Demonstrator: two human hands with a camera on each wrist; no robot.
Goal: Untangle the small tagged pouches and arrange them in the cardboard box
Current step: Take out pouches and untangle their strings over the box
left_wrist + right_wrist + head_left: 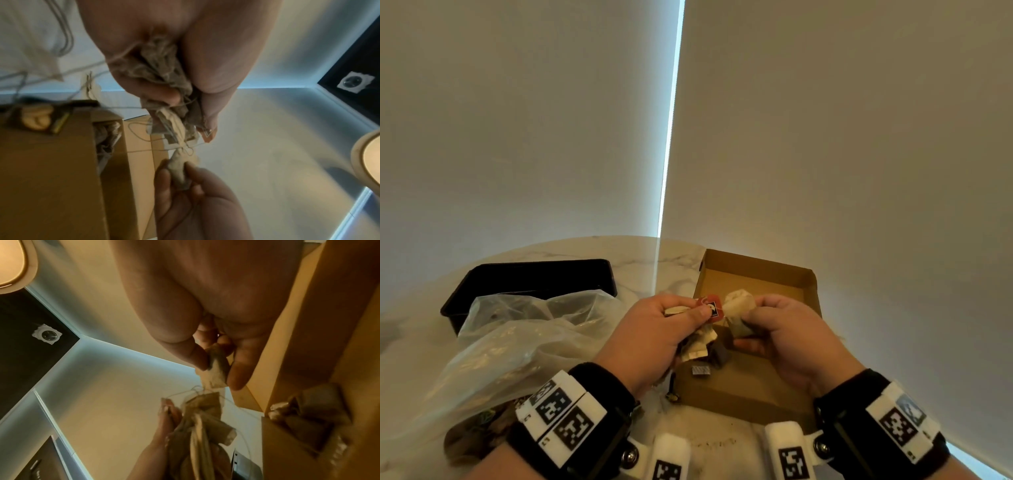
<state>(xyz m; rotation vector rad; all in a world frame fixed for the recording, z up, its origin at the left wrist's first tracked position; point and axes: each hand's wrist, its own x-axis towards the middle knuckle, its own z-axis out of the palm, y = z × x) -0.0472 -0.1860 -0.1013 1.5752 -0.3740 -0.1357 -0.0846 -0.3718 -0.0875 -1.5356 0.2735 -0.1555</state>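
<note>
Head view:
L hand (654, 339): bunch of tea bags (697, 344) gripped w/ curled fingers; red tag (710, 307) pinned under thumb.
R hand (784, 334): one tea bag (738, 303) pinched betw. thumb & fingers, held just beside the bunch, above cardboard box (760, 270).
Box: open, on marble bench (640, 260); a few bags & a small tag seen on its floor.
Left of box: clear plastic bag (517, 329) w/ more bags inside, black tray (534, 274) behind it.

L wrist view:
Left hand (156, 53): crumpled bags (162, 65) clenched in palm, strings (141, 129) trailing out.
Right hand (191, 201): single bag (180, 168) held at fingertips; strings are seen knotted betw. it & the bunch.
Box wall (51, 178): at left.

R wrist view:
Right hand (216, 305): single bag (216, 369) pinched by thumb & fingers.
Left hand (162, 434): bunch (199, 418) hung below, linked by thin strings (195, 390).
Box (308, 337): at right, bags inside.
</note>
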